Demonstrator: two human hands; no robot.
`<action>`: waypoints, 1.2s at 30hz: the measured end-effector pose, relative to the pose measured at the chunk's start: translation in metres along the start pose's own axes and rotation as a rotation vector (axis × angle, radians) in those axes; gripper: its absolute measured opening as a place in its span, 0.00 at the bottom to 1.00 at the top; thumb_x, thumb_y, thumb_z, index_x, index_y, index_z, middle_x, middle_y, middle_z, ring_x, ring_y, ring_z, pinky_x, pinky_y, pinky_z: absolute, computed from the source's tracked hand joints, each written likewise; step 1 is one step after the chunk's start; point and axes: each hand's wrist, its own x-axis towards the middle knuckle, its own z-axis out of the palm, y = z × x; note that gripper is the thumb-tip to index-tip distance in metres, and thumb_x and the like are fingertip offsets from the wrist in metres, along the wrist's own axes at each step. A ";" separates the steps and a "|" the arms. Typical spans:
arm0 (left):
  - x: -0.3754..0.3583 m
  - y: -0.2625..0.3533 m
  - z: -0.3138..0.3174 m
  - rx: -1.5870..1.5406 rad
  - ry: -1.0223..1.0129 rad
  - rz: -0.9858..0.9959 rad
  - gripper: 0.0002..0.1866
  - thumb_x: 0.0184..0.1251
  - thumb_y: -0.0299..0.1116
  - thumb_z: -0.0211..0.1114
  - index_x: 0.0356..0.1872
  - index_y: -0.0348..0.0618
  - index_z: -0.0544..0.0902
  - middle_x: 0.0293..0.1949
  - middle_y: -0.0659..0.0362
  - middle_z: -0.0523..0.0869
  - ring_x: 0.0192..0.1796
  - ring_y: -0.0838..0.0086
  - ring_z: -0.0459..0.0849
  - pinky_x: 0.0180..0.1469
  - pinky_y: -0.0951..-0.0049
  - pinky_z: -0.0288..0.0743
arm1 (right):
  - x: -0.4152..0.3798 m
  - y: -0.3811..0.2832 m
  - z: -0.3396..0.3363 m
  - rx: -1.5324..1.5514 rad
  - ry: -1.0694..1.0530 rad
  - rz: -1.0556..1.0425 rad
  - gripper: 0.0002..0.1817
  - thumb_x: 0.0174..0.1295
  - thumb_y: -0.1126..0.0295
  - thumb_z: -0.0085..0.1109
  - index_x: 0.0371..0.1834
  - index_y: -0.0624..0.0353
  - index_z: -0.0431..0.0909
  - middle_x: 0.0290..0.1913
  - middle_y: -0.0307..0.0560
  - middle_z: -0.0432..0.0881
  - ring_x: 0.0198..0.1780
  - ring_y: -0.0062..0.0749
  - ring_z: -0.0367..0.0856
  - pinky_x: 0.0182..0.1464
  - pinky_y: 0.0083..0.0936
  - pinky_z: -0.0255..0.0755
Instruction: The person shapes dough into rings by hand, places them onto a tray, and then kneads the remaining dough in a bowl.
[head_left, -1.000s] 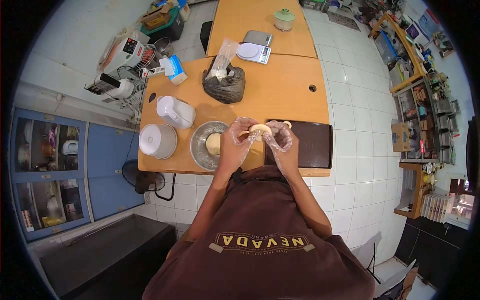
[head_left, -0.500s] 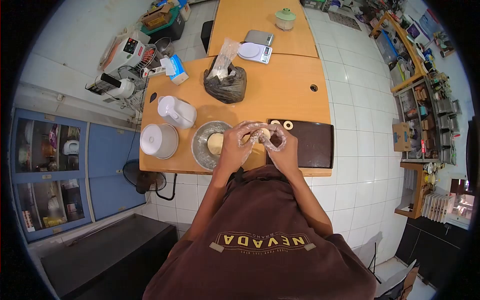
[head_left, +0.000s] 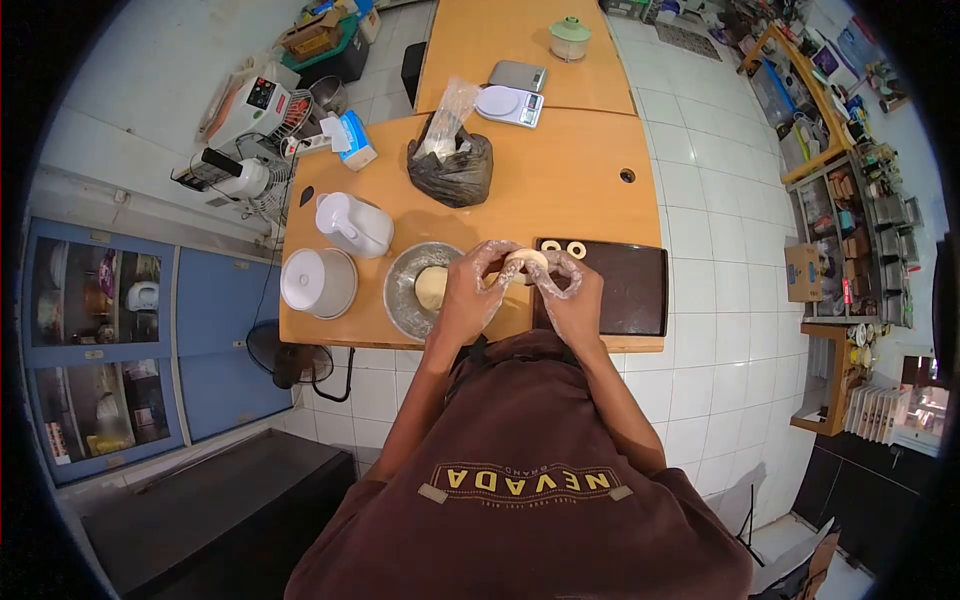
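Observation:
Between my floury fingertips is a small pale piece of dough point(head_left: 528, 259), partly covered by the fingers. My left hand point(head_left: 474, 287) pinches it from the left, just beside the metal bowl point(head_left: 398, 305). From the right, my right hand point(head_left: 572, 295) grips the same piece, over the left edge of the dark baking tray point(head_left: 630, 290). A larger ball of dough point(head_left: 431, 288) sits in the bowl. Two dough rings, one of them a whole dough ring point(head_left: 576, 250), lie at the tray's far left corner.
Left of the bowl stand a white lidded tub point(head_left: 318, 283) and a white pitcher point(head_left: 354, 224). A black plastic bag point(head_left: 451, 170), a kitchen scale point(head_left: 510, 105) and a blue-white box point(head_left: 355, 140) are farther back on the wooden table point(head_left: 560, 170). A fan point(head_left: 287, 355) stands below the left edge.
The dough piece has turned and shows more of its pale face at the fingertips. My right hand has shifted slightly to the right, its fingers less curled.

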 end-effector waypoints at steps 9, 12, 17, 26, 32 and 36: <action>-0.001 0.002 0.001 -0.181 -0.001 -0.132 0.14 0.74 0.18 0.63 0.58 0.34 0.82 0.53 0.58 0.86 0.58 0.76 0.84 0.65 0.71 0.75 | -0.003 -0.009 -0.006 -0.099 -0.131 0.021 0.08 0.64 0.75 0.73 0.42 0.68 0.86 0.33 0.46 0.89 0.35 0.19 0.84 0.41 0.24 0.79; -0.003 0.002 -0.002 -0.151 -0.029 -0.097 0.14 0.74 0.18 0.63 0.58 0.34 0.82 0.53 0.58 0.86 0.57 0.76 0.84 0.63 0.72 0.76 | -0.003 -0.003 -0.004 0.017 -0.033 0.006 0.08 0.64 0.75 0.73 0.42 0.68 0.86 0.32 0.45 0.88 0.35 0.18 0.83 0.41 0.24 0.78; -0.001 0.009 0.006 -0.204 0.138 -0.056 0.13 0.71 0.17 0.63 0.55 0.31 0.84 0.47 0.54 0.89 0.51 0.74 0.87 0.56 0.73 0.80 | -0.003 -0.002 -0.004 -0.017 -0.094 -0.018 0.08 0.66 0.75 0.72 0.43 0.68 0.86 0.33 0.44 0.88 0.35 0.16 0.82 0.41 0.22 0.78; 0.000 0.006 0.002 -0.254 0.057 -0.062 0.14 0.73 0.18 0.66 0.57 0.32 0.86 0.51 0.56 0.90 0.54 0.75 0.87 0.59 0.74 0.79 | -0.001 0.000 -0.003 0.028 -0.051 -0.022 0.10 0.67 0.70 0.72 0.40 0.68 0.86 0.30 0.41 0.87 0.33 0.16 0.80 0.38 0.22 0.76; -0.002 0.009 0.003 -0.209 0.053 -0.093 0.13 0.73 0.18 0.66 0.55 0.31 0.87 0.52 0.55 0.89 0.54 0.74 0.88 0.59 0.73 0.81 | -0.002 -0.007 -0.005 -0.037 -0.175 0.006 0.07 0.69 0.74 0.70 0.41 0.68 0.86 0.33 0.40 0.88 0.35 0.15 0.81 0.40 0.22 0.77; -0.002 0.002 0.003 -0.194 0.074 -0.055 0.12 0.74 0.20 0.67 0.56 0.31 0.87 0.51 0.56 0.90 0.52 0.75 0.88 0.57 0.75 0.82 | -0.003 -0.007 -0.001 0.121 -0.045 0.024 0.08 0.70 0.73 0.70 0.42 0.69 0.86 0.36 0.40 0.89 0.37 0.16 0.81 0.43 0.21 0.78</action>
